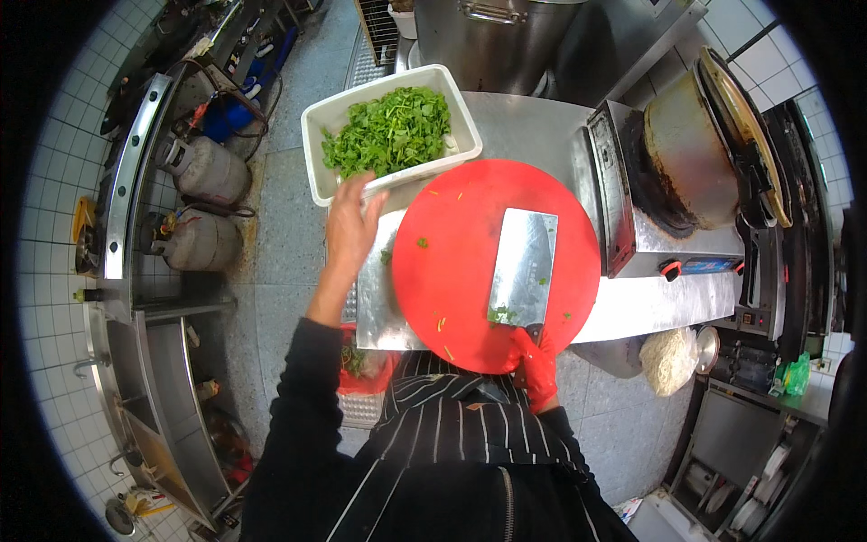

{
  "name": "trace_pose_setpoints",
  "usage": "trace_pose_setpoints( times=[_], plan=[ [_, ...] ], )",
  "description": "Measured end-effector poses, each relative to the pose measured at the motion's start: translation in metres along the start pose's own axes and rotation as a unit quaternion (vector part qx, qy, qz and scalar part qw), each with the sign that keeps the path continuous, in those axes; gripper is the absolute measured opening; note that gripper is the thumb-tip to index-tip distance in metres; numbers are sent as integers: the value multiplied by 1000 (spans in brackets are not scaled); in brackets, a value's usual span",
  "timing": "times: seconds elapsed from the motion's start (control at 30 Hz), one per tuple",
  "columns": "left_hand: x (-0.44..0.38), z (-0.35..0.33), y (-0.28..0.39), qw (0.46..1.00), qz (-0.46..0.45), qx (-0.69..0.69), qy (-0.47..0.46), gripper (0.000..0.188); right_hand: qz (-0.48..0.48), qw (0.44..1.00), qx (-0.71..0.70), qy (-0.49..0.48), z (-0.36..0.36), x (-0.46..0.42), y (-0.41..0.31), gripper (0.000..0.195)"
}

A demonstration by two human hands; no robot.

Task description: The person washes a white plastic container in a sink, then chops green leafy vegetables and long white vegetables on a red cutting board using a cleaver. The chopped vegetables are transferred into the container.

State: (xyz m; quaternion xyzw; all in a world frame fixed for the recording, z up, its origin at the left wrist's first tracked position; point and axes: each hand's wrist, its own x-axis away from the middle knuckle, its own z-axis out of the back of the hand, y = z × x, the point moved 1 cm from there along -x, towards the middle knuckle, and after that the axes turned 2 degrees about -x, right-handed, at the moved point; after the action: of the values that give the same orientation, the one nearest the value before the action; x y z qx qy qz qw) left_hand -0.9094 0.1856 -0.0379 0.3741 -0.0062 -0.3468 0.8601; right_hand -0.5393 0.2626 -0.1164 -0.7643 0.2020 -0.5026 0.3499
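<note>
My right hand (535,362), in a red glove, grips the handle of a cleaver (525,264). Its broad blade lies over a round red cutting board (450,271), with bits of green leaf on the metal. Small green and orange scraps dot the board. Bare and with fingers apart, my left hand (355,217) is at the near rim of a white plastic bin (393,179); whether it touches the rim I cannot tell. Chopped leafy herbs (396,129), cilantro by their look, are heaped in the bin.
The board rests on a steel worktable (677,298). A burner unit (684,252) with a stained pot (691,149) stands right, a large steel stockpot (484,47) beyond. Below the table's near left edge is a red bag (369,379). Gas cylinders (213,173) stand left across the floor.
</note>
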Motion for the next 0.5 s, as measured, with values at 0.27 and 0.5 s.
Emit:
trace_pose_setpoints(
  times=[0.27, 0.5],
  plan=[
    [79, -59, -75, 981, -32, -145, -128, 14, -17, 999, -16, -21, 0, -1, -3, 10],
    [61, -62, -89, 990, 11, -88, -109, 13, 23, 999, 16, -30, 2, -3, -3, 11]
  ],
)
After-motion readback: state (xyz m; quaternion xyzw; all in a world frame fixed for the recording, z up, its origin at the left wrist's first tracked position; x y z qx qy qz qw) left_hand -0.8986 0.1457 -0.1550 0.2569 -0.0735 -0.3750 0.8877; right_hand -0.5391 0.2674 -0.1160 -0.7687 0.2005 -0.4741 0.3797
